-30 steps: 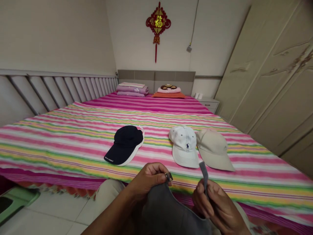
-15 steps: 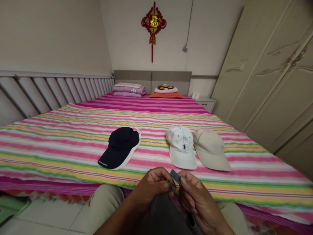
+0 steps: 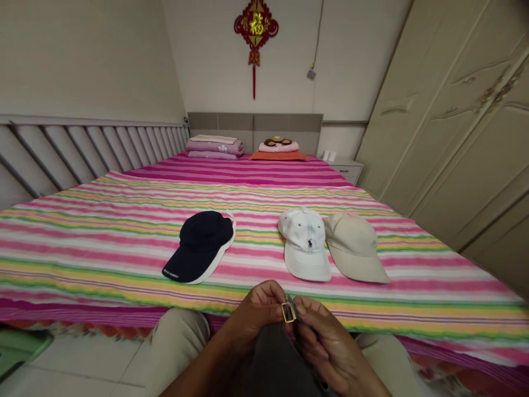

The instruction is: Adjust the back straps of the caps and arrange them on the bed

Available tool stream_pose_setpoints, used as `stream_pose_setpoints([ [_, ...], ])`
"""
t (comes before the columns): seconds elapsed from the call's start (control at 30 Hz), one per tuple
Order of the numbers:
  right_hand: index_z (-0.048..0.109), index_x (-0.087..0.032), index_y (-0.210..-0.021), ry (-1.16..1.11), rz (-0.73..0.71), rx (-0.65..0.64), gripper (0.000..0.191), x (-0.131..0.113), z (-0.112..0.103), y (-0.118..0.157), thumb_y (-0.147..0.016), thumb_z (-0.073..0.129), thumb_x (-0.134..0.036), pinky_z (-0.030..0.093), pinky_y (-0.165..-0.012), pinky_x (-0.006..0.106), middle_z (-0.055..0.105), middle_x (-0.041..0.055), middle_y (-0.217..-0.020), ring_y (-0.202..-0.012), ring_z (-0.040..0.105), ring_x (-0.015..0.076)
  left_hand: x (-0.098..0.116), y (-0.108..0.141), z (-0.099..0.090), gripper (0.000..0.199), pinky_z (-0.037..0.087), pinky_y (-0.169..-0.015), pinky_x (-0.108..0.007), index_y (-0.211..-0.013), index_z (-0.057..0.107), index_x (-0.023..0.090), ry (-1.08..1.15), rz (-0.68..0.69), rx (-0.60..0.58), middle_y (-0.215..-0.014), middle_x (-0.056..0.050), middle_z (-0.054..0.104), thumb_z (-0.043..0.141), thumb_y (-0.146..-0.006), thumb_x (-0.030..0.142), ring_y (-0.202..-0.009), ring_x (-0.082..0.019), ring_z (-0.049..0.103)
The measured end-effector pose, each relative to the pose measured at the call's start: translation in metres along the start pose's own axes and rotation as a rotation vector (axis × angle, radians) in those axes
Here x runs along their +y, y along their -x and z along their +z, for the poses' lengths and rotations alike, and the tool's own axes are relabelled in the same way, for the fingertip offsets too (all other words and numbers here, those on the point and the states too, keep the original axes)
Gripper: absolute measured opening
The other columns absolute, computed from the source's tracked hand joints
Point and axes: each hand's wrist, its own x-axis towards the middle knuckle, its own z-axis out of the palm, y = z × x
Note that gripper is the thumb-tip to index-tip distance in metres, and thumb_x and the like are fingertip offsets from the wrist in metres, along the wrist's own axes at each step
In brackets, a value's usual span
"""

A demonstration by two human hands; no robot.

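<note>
Low in the middle of the view, my left hand (image 3: 258, 311) pinches the edge of a dark grey cap (image 3: 273, 361) beside a gold-rimmed buckle (image 3: 288, 312). My right hand (image 3: 324, 336) is closed on the cap's grey strap (image 3: 294, 306), right against the buckle. Most of the cap hangs below my hands in shadow. On the striped bed beyond lie a navy cap (image 3: 205, 231) with a white one showing beneath it, a white cap (image 3: 306, 242) with a small dark logo, and a beige cap (image 3: 355, 248) touching the white one.
The striped bedspread (image 3: 136, 220) stretches to folded purple bedding (image 3: 215, 148) and an orange-and-pink pile (image 3: 278, 151) by the headboard (image 3: 285, 127). White rails (image 3: 124, 144) line the left side. A wardrobe (image 3: 446, 121) stands at right, a green stool (image 3: 20, 347) at lower left.
My right hand has moved slightly left and down, bringing the strap close against the buckle. The buckle now faces me with its gold frame showing. The view has shifted slightly.
</note>
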Motion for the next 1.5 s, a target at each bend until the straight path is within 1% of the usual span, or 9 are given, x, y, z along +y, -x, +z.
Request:
stream_pose_setpoints([
  [0.17, 0.053, -0.012, -0.064, -0.061, 0.071, -0.076, 0.025, -0.001, 0.001, 0.000, -0.071, 0.064, -0.033, 0.012, -0.027, 0.011, 0.034, -0.0108, -0.035, -0.026, 0.014, -0.0020, -0.004, 0.001, -0.005, 0.017, 0.036, -0.044, -0.013, -0.070, 0.052, 0.014, 0.036, 0.036, -0.013, -0.055, -0.001, 0.063, 0.068, -0.064, 0.017, -0.046, -0.007, 0.055],
  [0.33, 0.052, -0.012, -0.064, -0.072, 0.086, -0.088, 0.024, 0.001, -0.002, 0.000, -0.067, 0.067, -0.030, 0.013, -0.026, 0.011, 0.038, -0.0099, -0.038, -0.025, 0.016, -0.0026, -0.010, -0.002, -0.011, 0.019, 0.035, -0.041, -0.012, -0.070, 0.054, 0.014, 0.097, 0.045, -0.030, -0.053, -0.001, 0.063, 0.070, -0.062, 0.018, -0.044, -0.007, 0.055],
  [0.47, 0.047, -0.014, -0.060, -0.025, 0.098, -0.051, 0.028, 0.003, -0.007, -0.001, -0.064, 0.069, -0.031, 0.010, -0.027, 0.012, 0.036, -0.0111, -0.033, -0.025, 0.014, -0.0023, -0.010, 0.000, -0.013, 0.023, 0.033, -0.037, -0.011, -0.069, 0.054, 0.013, 0.064, 0.000, 0.033, -0.050, -0.001, 0.062, 0.073, -0.058, 0.020, -0.040, -0.006, 0.053],
  [0.7, 0.050, -0.013, -0.061, 0.185, 0.020, 0.027, 0.029, -0.002, -0.005, 0.002, -0.062, 0.071, -0.034, 0.007, -0.030, 0.015, 0.047, -0.0068, -0.037, -0.026, 0.017, -0.0022, -0.007, 0.003, -0.012, 0.026, 0.033, -0.036, -0.011, -0.068, 0.055, 0.012, 0.030, -0.077, 0.124, -0.047, 0.000, 0.060, 0.075, -0.055, 0.022, -0.038, -0.006, 0.051],
  [0.87, 0.055, -0.013, -0.062, 0.326, -0.052, 0.113, 0.028, -0.004, -0.003, 0.004, -0.060, 0.072, -0.035, 0.009, -0.031, 0.015, 0.052, -0.0040, -0.045, -0.030, 0.023, -0.0009, -0.007, 0.003, -0.013, 0.025, 0.031, -0.036, -0.011, -0.068, 0.055, 0.013, 0.053, -0.077, 0.088, -0.048, 0.000, 0.060, 0.074, -0.056, 0.022, -0.038, -0.006, 0.051],
  [1.0, 0.058, -0.014, -0.065, 0.346, -0.061, 0.134, 0.026, -0.002, -0.005, 0.004, -0.061, 0.071, -0.036, 0.011, -0.032, 0.016, 0.050, -0.0055, -0.045, -0.030, 0.022, -0.0007, -0.009, 0.004, -0.015, 0.024, 0.031, -0.035, -0.011, -0.068, 0.054, 0.013, 0.056, -0.066, 0.065, -0.048, -0.001, 0.060, 0.074, -0.057, 0.022, -0.038, -0.006, 0.050],
  [1.2, 0.060, -0.014, -0.065, 0.370, -0.073, 0.148, 0.023, 0.000, -0.006, 0.003, -0.059, 0.072, -0.032, 0.016, -0.036, 0.017, 0.055, -0.0017, -0.051, -0.036, 0.030, 0.0025, -0.012, 0.005, -0.018, 0.025, 0.032, -0.037, -0.012, -0.067, 0.053, 0.013, 0.070, -0.052, 0.067, -0.048, 0.000, 0.060, 0.074, -0.057, 0.024, -0.038, -0.006, 0.051],
  [1.33, 0.062, -0.014, -0.071, 0.342, -0.057, 0.147, 0.023, 0.000, -0.006, 0.002, -0.060, 0.072, -0.033, 0.017, -0.036, 0.017, 0.055, -0.0018, -0.049, -0.035, 0.027, 0.0026, -0.013, 0.005, -0.021, 0.026, 0.033, -0.037, -0.012, -0.067, 0.053, 0.014, 0.070, -0.049, 0.084, -0.047, -0.001, 0.061, 0.074, -0.056, 0.024, -0.037, -0.006, 0.051],
  [1.5, 0.063, -0.014, -0.065, 0.365, -0.059, 0.135, 0.021, -0.001, -0.005, 0.001, -0.059, 0.072, -0.032, 0.012, -0.035, 0.016, 0.053, -0.0029, -0.046, -0.033, 0.024, 0.0009, -0.014, 0.005, -0.022, 0.023, 0.034, -0.038, -0.012, -0.067, 0.055, 0.013, 0.063, -0.049, 0.075, -0.048, -0.001, 0.061, 0.073, -0.058, 0.022, -0.038, -0.006, 0.051],
])
